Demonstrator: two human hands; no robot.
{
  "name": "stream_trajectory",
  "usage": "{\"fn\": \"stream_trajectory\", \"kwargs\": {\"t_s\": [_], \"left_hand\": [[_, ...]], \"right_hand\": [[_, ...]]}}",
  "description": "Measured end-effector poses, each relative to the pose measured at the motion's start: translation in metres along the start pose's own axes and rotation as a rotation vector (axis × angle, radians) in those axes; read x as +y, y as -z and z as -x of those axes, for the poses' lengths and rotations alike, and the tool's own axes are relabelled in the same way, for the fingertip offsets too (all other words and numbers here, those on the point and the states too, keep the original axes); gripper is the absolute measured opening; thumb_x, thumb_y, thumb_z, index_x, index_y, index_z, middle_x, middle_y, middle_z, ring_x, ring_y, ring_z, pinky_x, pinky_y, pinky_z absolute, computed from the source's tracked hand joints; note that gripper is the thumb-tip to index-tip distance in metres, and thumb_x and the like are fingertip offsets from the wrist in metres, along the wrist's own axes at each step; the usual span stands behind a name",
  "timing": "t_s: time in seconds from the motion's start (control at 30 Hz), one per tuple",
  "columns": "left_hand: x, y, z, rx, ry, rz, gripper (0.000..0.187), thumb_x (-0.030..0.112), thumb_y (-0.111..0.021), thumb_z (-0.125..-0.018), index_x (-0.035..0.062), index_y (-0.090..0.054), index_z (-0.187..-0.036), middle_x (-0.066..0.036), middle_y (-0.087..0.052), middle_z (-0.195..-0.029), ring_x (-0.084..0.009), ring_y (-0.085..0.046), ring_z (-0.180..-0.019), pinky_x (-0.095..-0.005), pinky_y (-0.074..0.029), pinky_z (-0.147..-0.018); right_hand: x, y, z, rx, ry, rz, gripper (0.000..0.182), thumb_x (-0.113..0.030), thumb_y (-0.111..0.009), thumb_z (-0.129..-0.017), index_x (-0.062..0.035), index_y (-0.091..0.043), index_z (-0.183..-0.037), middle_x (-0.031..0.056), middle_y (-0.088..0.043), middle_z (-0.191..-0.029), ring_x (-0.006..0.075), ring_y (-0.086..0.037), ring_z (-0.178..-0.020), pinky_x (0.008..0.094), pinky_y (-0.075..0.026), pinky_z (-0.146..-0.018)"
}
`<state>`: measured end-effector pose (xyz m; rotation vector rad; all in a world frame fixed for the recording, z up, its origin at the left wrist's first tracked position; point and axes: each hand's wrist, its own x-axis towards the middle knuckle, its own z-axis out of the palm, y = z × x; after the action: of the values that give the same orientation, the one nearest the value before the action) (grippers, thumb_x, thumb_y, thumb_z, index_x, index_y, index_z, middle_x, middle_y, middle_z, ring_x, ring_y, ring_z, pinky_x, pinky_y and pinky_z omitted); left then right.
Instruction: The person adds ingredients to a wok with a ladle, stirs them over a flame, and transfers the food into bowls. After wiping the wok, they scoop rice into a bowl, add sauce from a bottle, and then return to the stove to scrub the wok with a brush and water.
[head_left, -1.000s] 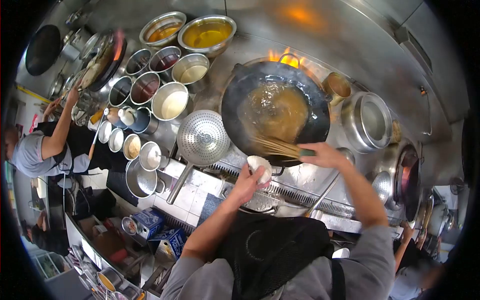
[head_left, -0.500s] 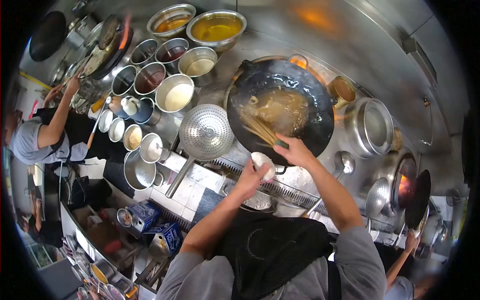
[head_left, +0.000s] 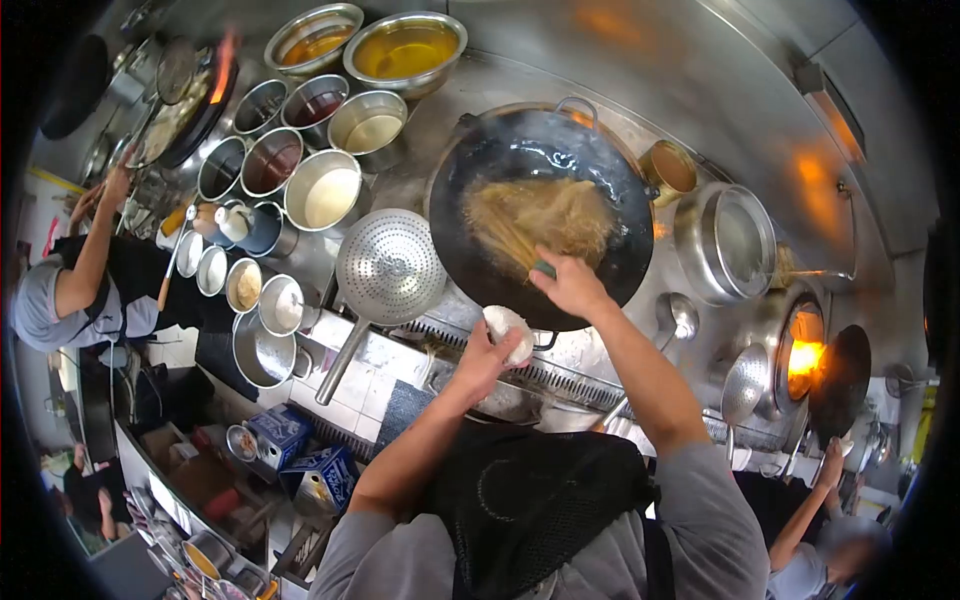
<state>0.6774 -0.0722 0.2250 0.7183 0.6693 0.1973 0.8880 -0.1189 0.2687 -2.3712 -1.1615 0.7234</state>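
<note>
My right hand [head_left: 575, 285] is closed around the bamboo wok brush [head_left: 502, 238], near its green-banded end. The bristles lie in cloudy brown liquid inside the large black wok [head_left: 450, 265], and motion blurs them. In my left hand [head_left: 481, 368] is a white folded cloth [head_left: 508, 334], held just off the wok's near rim; its exact shape is partly hidden by the fingers. To the left of the wok rests a perforated strainer ladle [head_left: 391, 265], its handle pointing toward me.
Several metal pots of sauces [head_left: 327, 196] and two bowls of yellow liquid [head_left: 405, 52] stand at the back left. On the right are a lidded steel pot [head_left: 735, 243], a ladle [head_left: 682, 318] and a flaming burner [head_left: 804, 355]. Co-workers stand at both sides.
My right hand has pushed the brush down and left, its bristles now spread in the liquid. The left hand still holds the cloth. The flame at right has grown, and the whole view has shifted slightly.
</note>
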Motion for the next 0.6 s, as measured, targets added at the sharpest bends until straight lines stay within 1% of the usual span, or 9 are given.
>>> {"fn": "stream_trajectory", "kwargs": {"t_s": [0.1, 0.17, 0.23, 0.3, 0.37, 0.4, 0.43, 0.5, 0.6], "left_hand": [[0.000, 0.003, -0.001, -0.037, 0.005, 0.000, 0.034, 0.016, -0.061, -0.096, 0.0042, -0.044, -0.122, -0.011, -0.060, -0.109, -0.0211, -0.063, -0.091, -0.0368, -0.058, -0.074], [-0.001, 0.004, -0.002, -0.043, 0.006, 0.007, 0.033, 0.016, -0.061, -0.096, 0.0038, -0.044, -0.122, -0.011, -0.060, -0.108, -0.0210, -0.063, -0.091, -0.0364, -0.057, -0.073], [-0.001, 0.003, -0.001, -0.032, -0.021, 0.015, 0.034, 0.015, -0.061, -0.096, 0.0031, -0.044, -0.123, -0.011, -0.060, -0.109, -0.0210, -0.063, -0.091, -0.0362, -0.057, -0.073], [-0.006, 0.008, -0.005, -0.035, -0.039, -0.007, 0.035, 0.015, -0.061, -0.096, 0.0028, -0.043, -0.124, -0.011, -0.060, -0.110, -0.0211, -0.063, -0.092, -0.0367, -0.057, -0.073], [-0.009, 0.007, -0.003, -0.038, -0.057, -0.030, 0.037, 0.015, -0.061, -0.096, 0.0026, -0.042, -0.125, -0.011, -0.059, -0.111, -0.0212, -0.063, -0.093, -0.0371, -0.057, -0.074], [-0.007, 0.005, -0.001, -0.031, -0.036, -0.021, 0.037, 0.014, -0.060, -0.096, 0.0028, -0.042, -0.126, -0.011, -0.059, -0.112, -0.0216, -0.063, -0.094, -0.0376, -0.057, -0.074], [-0.003, 0.003, -0.001, -0.025, -0.019, -0.015, 0.037, 0.014, -0.060, -0.096, 0.0029, -0.041, -0.126, -0.012, -0.059, -0.113, -0.0219, -0.063, -0.094, -0.0381, -0.058, -0.074], [-0.003, 0.002, -0.001, -0.003, -0.025, -0.014, 0.038, 0.014, -0.060, -0.096, 0.0030, -0.041, -0.126, -0.012, -0.058, -0.114, -0.0222, -0.063, -0.095, -0.0382, -0.058, -0.074], [-0.001, 0.000, 0.000, 0.011, -0.016, 0.004, 0.037, 0.015, -0.060, -0.096, 0.0031, -0.041, -0.126, -0.012, -0.058, -0.114, -0.0225, -0.063, -0.094, -0.0380, -0.058, -0.073]], "right_hand": [[0.023, 0.028, 0.050, -0.219, 0.060, 0.055, 0.054, -0.038, -0.061, -0.088, -0.0151, -0.053, -0.136, 0.0238, -0.066, -0.111, 0.0424, -0.063, -0.102, 0.0477, -0.050, -0.091], [0.032, 0.070, 0.082, -0.315, -0.071, 0.342, 0.051, -0.037, -0.061, -0.088, -0.0196, -0.054, -0.135, 0.0230, -0.067, -0.104, 0.0419, -0.065, -0.096, 0.0481, -0.052, -0.085], [0.055, 0.100, 0.079, -0.243, -0.140, 0.602, 0.048, -0.037, -0.061, -0.088, -0.0222, -0.054, -0.133, 0.0224, -0.068, -0.098, 0.0410, -0.066, -0.092, 0.0484, -0.054, -0.080], [0.061, 0.099, 0.040, -0.046, -0.211, 0.602, 0.048, -0.037, -0.061, -0.088, -0.0204, -0.053, -0.132, 0.0223, -0.068, -0.098, 0.0420, -0.066, -0.092, 0.0505, -0.054, -0.080], [0.064, 0.069, -0.019, 0.052, -0.149, 0.433, 0.049, -0.038, -0.061, -0.087, -0.0199, -0.053, -0.132, 0.0227, -0.068, -0.099, 0.0434, -0.065, -0.093, 0.0513, -0.053, -0.082], [0.049, 0.054, -0.041, 0.056, -0.145, 0.313, 0.053, -0.038, -0.061, -0.088, -0.0149, -0.051, -0.135, 0.0249, -0.067, -0.102, 0.0437, -0.065, -0.095, 0.0508, -0.052, -0.085], [0.053, 0.024, -0.060, 0.157, -0.070, 0.161, 0.057, -0.039, -0.060, -0.089, -0.0107, -0.049, -0.137, 0.0270, -0.066, -0.105, 0.0437, -0.064, -0.098, 0.0495, -0.052, -0.087], [0.006, 0.000, -0.053, 0.160, -0.146, 0.048, 0.058, -0.036, -0.060, -0.090, -0.0069, -0.048, -0.139, 0.0275, -0.064, -0.111, 0.0441, -0.062, -0.103, 0.0473, -0.049, -0.094], [0.001, -0.025, -0.024, 0.112, -0.066, -0.077, 0.058, -0.036, -0.060, -0.090, -0.0058, -0.049, -0.138, 0.0277, -0.062, -0.117, 0.0436, -0.060, -0.108, 0.0460, -0.047, -0.097]]}}
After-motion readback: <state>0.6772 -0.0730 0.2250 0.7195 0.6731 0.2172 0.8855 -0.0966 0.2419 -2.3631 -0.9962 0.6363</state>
